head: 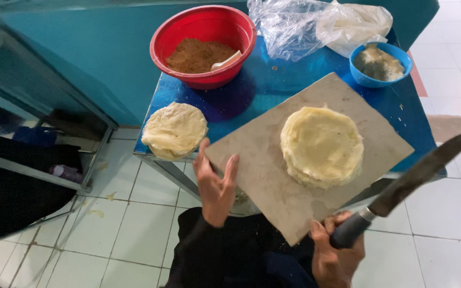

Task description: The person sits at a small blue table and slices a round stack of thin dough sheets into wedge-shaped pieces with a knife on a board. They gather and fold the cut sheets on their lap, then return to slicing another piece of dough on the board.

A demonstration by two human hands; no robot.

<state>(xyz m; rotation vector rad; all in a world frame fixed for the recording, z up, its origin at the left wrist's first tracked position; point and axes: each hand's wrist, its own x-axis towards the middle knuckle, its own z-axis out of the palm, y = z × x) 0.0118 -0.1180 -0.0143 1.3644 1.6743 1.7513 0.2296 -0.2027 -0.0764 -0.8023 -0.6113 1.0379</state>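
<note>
Left hand [215, 186] spread, steadying the overhanging board [265, 160]; right hand [337, 250] clenched on the knife [401, 186]; the dough stack [322, 145] may slide if the board tips.

left hand [216, 184]: fingers spread, palm open | right hand [335, 250]: fingers curled in fist

Packaging in view: one crumpled clear plastic bag [289, 26] lies at the far edge of the blue bench [252, 85], right of the red bowl [204, 45]; touching it on the right, a second thin plastic bag [356, 24], whitish from the pale contents inside, sits just behind the small blue bowl [380, 64]. No labels, signs or screens appear.
</note>
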